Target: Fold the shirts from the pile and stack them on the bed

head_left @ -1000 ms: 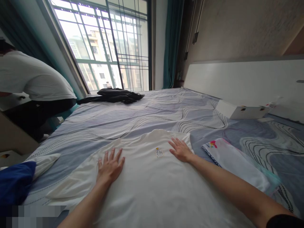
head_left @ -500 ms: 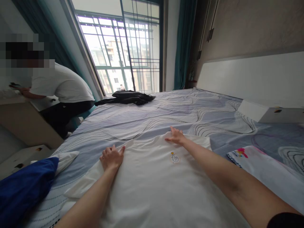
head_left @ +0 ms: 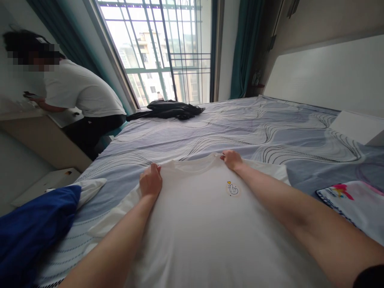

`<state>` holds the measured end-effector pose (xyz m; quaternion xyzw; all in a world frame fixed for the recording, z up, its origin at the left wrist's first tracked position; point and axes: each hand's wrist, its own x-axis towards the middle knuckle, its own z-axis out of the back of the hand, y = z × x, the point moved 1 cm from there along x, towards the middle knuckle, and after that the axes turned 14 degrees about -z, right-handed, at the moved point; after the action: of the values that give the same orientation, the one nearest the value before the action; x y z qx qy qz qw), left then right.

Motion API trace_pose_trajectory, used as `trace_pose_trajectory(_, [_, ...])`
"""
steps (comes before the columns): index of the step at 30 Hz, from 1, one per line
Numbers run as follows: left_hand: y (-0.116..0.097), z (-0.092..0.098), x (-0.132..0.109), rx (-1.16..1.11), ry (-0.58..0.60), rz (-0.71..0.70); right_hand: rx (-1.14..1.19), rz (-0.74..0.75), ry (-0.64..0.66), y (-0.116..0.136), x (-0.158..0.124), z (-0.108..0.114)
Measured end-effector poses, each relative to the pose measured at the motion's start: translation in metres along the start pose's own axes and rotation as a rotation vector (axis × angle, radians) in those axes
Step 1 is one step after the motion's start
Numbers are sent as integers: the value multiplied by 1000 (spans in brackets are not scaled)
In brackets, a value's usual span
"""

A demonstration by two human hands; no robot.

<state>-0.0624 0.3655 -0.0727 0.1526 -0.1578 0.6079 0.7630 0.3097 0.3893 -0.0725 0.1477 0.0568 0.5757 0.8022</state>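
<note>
A white T-shirt [head_left: 192, 216] lies spread on the bed, its neckline at the far end and a small finger-heart print on the chest. With fingers curled, my left hand [head_left: 151, 181] grips the shirt at the left shoulder. My right hand [head_left: 232, 161] pinches the fabric at the right shoulder, close to the collar. Both sleeves fan out beyond my hands, the left one partly behind my forearm. The shirt's lower part runs out of view toward me.
Blue clothing [head_left: 39, 224] lies at the left, a folded white garment with a colourful print [head_left: 357, 200] at the right. Black clothing [head_left: 168, 110] rests at the bed's [head_left: 234, 132] far edge. A white box [head_left: 357, 126] stands right. Another person [head_left: 84, 90] bends over a desk.
My hands have gone from lying spread on the shirt to gripping its shoulders. The view has tilted down and turned slightly left.
</note>
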Motion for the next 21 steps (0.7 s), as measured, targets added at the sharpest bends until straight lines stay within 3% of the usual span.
trace_pose_trajectory(4, [-3,3,-3,74,-30,-14,-56,-111,-201,6,-4,-5])
trace_pose_trajectory(7, [-4,4,-2,87,-18,8,-117,-87,-345,25,-23,-4])
trace_pose_trajectory(9, [-4,3,-1,87,-2,14,-103,34,-319,37,-52,-9])
trace_pose_trajectory(12, [-5,2,0,92,30,30,-52,225,-67,38,-103,-19])
trace_pose_trajectory(15, [-3,1,2,113,45,63,-48,150,124,7,-133,-15])
trace_pose_trajectory(18, [2,-3,9,123,114,87,-84,24,130,-40,-139,4])
trace_pose_trajectory(21, [3,-4,17,125,289,56,-115,-137,96,-86,-136,23])
